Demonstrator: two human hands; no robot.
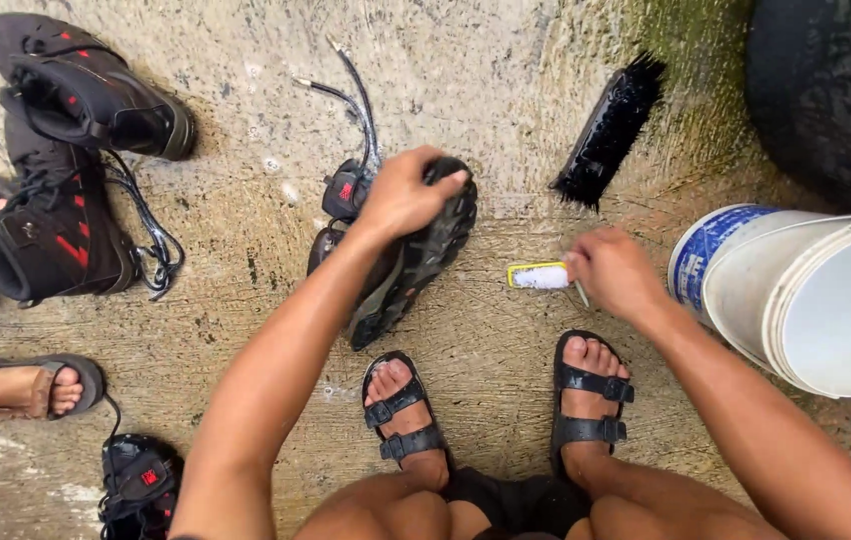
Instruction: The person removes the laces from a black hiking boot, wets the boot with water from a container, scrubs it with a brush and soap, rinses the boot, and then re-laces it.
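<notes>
My left hand [403,192] grips a black shoe [416,262] with red marks, holding it on its side against the wet concrete, sole toward me. My right hand [614,272] holds a small brush [540,276] with a yellow back and white soapy bristles, just to the right of the shoe and apart from it. My feet in black sandals [401,410] rest below both hands.
A black long-bristled scrub brush [609,130] lies beyond my right hand. A white bucket [796,290] stands at the right, a dark tub [826,90] behind it. Two black boots [56,150] lie at the left, another shoe [141,485] at bottom left. Another person's sandalled foot [21,390] rests at the left.
</notes>
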